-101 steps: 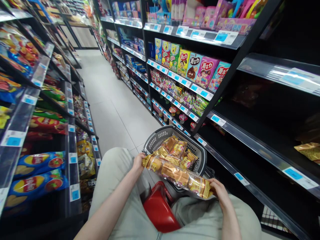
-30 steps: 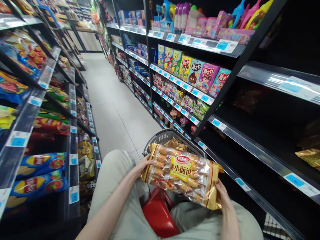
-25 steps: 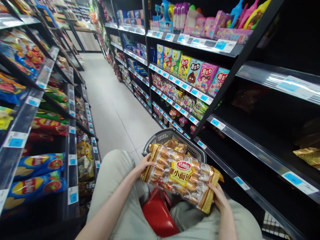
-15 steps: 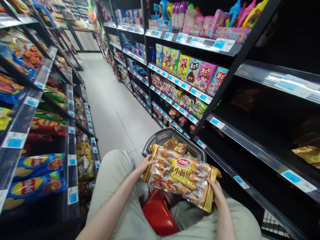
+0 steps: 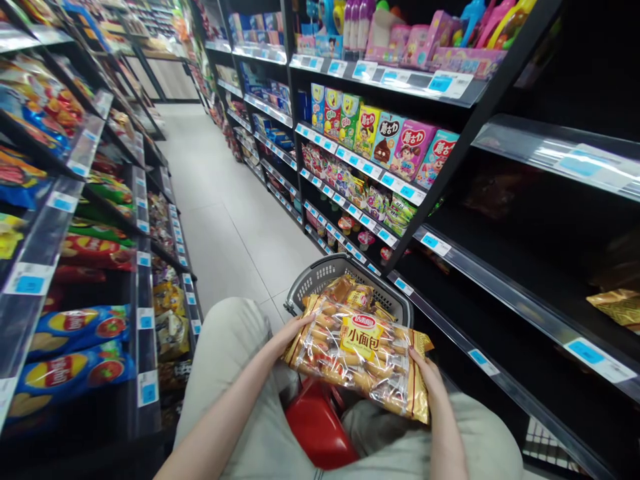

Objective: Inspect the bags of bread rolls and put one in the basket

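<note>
Now one bread bag [image 5: 357, 347] above the grey basket [image 5: 320, 273]: my left hand [image 5: 293, 330] and right hand [image 5: 425, 375] each grasp an end.

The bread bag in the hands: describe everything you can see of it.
The bread bag is clear, glossy plastic with gold ends and a yellow-and-red label in Chinese characters. It looks sealed and full of small wrapped golden rolls. It lies label up, sloping down to the right, over the near rim of the grey basket. The left hand grips its left end, the right hand its right end.
</note>
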Demonstrator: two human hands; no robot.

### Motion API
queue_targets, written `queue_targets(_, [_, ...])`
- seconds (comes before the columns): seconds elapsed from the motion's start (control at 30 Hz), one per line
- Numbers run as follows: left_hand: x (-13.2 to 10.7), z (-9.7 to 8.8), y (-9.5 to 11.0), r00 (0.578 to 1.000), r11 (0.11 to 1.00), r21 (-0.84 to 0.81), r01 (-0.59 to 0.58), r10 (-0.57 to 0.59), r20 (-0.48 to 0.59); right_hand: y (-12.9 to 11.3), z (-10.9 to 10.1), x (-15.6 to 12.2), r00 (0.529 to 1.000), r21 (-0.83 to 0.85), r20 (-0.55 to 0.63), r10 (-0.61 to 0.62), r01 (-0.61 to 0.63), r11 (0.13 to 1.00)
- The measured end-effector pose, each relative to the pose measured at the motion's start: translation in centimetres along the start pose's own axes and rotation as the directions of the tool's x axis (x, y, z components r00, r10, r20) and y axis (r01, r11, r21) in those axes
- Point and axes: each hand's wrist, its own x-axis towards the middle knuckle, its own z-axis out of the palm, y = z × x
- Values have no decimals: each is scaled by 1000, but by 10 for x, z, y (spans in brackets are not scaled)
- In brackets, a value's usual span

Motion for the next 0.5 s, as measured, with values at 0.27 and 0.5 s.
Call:
queue_targets(0.27, [-2, -1, 7, 999, 999, 12, -48, 48, -12, 2, -4, 4, 999, -8, 27, -33, 33, 999])
queue_targets(0.5, [0, 0, 9, 934, 929, 104, -354, 358, -18, -5, -2, -3, 976, 36, -4, -218, 218, 975])
